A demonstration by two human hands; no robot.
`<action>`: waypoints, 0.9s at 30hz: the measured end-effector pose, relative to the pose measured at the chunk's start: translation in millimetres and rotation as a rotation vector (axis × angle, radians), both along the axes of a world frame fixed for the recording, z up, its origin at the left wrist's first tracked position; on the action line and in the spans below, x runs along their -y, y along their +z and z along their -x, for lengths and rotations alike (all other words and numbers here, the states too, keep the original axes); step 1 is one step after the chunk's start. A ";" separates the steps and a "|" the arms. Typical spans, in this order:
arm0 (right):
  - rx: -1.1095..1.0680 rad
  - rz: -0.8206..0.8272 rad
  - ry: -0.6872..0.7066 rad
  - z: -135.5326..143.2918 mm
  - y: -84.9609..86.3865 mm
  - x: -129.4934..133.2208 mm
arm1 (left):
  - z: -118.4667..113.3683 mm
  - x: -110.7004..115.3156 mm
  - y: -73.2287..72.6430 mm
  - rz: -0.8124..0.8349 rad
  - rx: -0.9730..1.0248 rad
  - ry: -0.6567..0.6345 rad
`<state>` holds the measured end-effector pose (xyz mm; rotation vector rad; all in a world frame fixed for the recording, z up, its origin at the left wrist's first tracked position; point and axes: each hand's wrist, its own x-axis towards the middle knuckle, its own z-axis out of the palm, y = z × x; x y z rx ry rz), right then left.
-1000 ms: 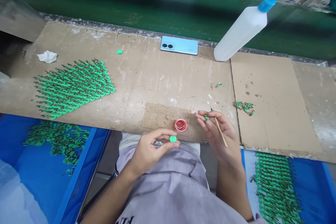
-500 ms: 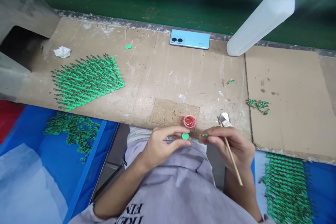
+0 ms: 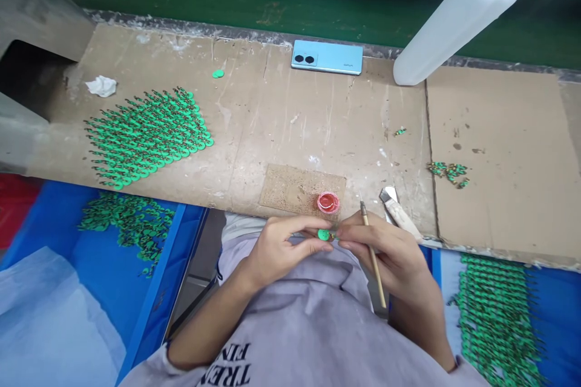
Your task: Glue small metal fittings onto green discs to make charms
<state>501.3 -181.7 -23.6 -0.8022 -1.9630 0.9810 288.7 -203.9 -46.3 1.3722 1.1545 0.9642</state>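
Cardboard-covered bench point(image 3: 281, 115) below a green wall, seen from my head camera. At far left a blue bin point(image 3: 91, 290) holds a loose heap of green parts; on the cardboard above it, finished green pieces point(image 3: 147, 136) lie in tidy overlapping rows beside a crumpled tissue point(image 3: 100, 86). At centre, my left hand point(image 3: 276, 251) pinches a small green disc point(image 3: 324, 234) between thumb and forefinger, at the near edge of the bench over my lap. My right hand point(image 3: 390, 254) meets it, fingertips pressed together on a tiny piece against the disc's edge, with a thin wooden stick point(image 3: 373, 257) lying across the fingers. Just beyond the disc stands a small red pot point(image 3: 327, 201) on a cork pad point(image 3: 295, 187); what is in it I cannot tell. To seat the piece well, I judge the disc should be kept steady and level, with the stick's tip clear of the joint. Farther right: a phone point(image 3: 327, 57), a white squeeze bottle point(image 3: 454, 18), a small knife point(image 3: 399, 213), scattered green bits point(image 3: 448, 172), and a second blue bin point(image 3: 558, 326) of green pieces in rows.
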 end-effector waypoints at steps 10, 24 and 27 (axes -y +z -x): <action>0.025 0.022 0.069 -0.3 -2.4 -3.4 | 0.5 0.1 -0.6 -0.120 -0.033 -0.030; -0.011 0.091 0.111 -0.7 6.7 -2.4 | 3.1 -2.3 -6.7 -0.397 -0.035 -0.076; -0.031 0.153 0.124 0.0 6.4 -0.7 | 3.1 -2.3 -9.4 -0.473 -0.012 -0.082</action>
